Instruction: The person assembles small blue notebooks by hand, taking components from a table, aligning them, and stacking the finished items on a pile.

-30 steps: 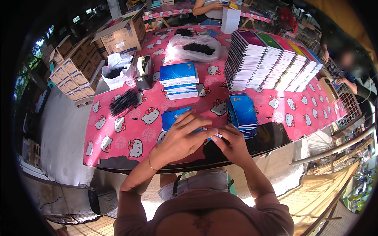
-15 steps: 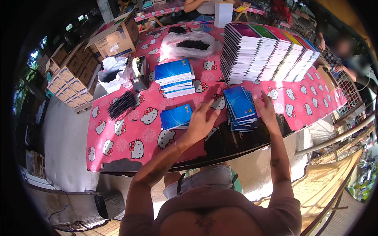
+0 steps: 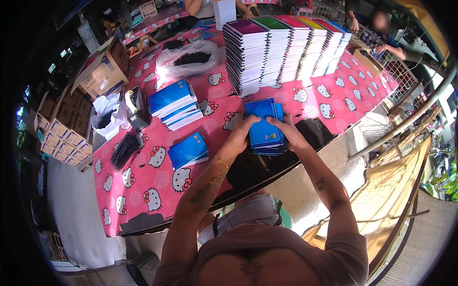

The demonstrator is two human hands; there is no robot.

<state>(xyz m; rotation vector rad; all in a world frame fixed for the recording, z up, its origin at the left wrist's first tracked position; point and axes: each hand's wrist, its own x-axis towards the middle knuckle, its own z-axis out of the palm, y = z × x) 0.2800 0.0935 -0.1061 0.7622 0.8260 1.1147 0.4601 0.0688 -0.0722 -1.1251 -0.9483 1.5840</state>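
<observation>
Hands — left hand and right hand now clasp the small stack of blue notebooks from either side, fingers curled over its edges; a second ago they met empty at the near bench edge. Stack lies on the pink patterned cloth, just before the tall row of spiral notebooks. Judged: squaring-up under way. Nearby — single blue notebook, second blue pile, black binding coils.
</observation>
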